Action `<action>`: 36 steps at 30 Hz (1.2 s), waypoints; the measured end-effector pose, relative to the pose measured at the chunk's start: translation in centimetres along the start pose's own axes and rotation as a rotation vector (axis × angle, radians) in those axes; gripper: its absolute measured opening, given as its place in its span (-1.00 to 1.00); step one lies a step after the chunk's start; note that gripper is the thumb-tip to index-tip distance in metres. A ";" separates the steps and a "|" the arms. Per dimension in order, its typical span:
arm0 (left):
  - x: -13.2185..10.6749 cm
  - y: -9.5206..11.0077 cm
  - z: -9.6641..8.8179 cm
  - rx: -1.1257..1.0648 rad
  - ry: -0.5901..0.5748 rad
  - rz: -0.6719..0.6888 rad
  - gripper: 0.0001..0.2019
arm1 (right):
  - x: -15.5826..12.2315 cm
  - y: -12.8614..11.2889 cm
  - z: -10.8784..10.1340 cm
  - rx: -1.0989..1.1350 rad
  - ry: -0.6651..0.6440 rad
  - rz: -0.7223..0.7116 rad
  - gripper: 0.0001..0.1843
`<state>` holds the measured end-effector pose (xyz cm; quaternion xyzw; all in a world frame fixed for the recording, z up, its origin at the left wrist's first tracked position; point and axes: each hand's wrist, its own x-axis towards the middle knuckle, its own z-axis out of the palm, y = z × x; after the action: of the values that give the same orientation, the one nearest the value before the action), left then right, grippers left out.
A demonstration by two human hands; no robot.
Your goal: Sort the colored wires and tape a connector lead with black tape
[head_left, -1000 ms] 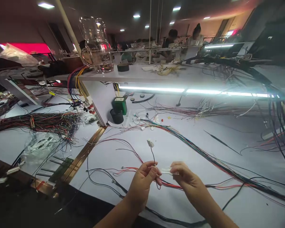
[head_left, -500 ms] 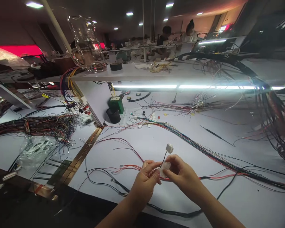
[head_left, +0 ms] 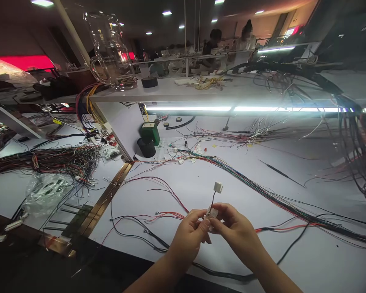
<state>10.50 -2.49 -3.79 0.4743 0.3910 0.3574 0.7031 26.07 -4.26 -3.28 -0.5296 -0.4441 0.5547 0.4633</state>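
My left hand (head_left: pixel 190 235) and my right hand (head_left: pixel 236 230) meet at the front of the white table. Both pinch a small translucent white connector housing (head_left: pixel 212 213) between thumbs and fingers. Rising from it is a short dark wire, tipped by a boxy white connector (head_left: pixel 218 187) that stands above my fingertips. My fingers hide part of the housing, and I cannot tell how the wire sits in it. Behind and under my hands runs a red and black wire bundle (head_left: pixel 285 229) along the tabletop.
A long harness (head_left: pixel 250 179) crosses the table diagonally. A black cup (head_left: pixel 146 147) and a green box (head_left: pixel 150 132) stand by the shelf's side panel. A thin black pointed tool (head_left: pixel 279 171) lies right. The shelf (head_left: pixel 167 93) carries a glass jug (head_left: pixel 112 61). Two people are in the background.
My hands have drawn closer together around the translucent housing, and my left thumb now presses on it. The white connector on the wire has turned slightly. The view has shifted a little.
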 end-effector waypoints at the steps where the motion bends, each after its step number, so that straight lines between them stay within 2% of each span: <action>1: 0.1 0.2 0.0 -0.016 -0.003 -0.011 -0.62 | 0.0 0.0 -0.2 -0.008 -0.007 0.001 -0.63; 7: 0.4 -0.1 0.2 -0.170 -0.006 -0.067 -0.63 | -0.2 -0.3 -0.2 0.042 -0.001 -0.020 -0.67; 16: 0.3 0.4 -0.5 -0.072 -0.015 -0.074 -0.63 | -0.6 -1.4 0.6 0.056 0.038 -0.015 -0.68; 20: 0.1 0.9 -0.2 0.038 0.001 -0.036 -0.67 | -0.2 -0.8 0.1 0.073 -0.016 0.022 -0.62; 25: 0.0 1.1 0.2 0.124 0.013 -0.016 -0.68 | 0.0 -0.8 0.0 0.061 0.003 0.035 -0.61; 31: -0.1 0.6 0.1 0.402 0.083 0.194 -0.72 | 0.2 -0.9 0.6 0.019 0.058 0.045 -0.64; 34: 0.0 0.7 -0.1 0.559 0.034 0.249 -0.73 | 0.4 -0.6 0.7 0.081 0.097 0.121 -0.61; 36: 0.1 0.6 -0.3 0.672 0.020 0.280 -0.65 | 0.4 -0.6 0.8 0.118 0.111 0.140 -0.62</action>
<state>10.18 -2.15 -3.32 0.7244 0.4247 0.3064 0.4483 25.33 -3.74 -2.77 -0.5611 -0.3462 0.5808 0.4775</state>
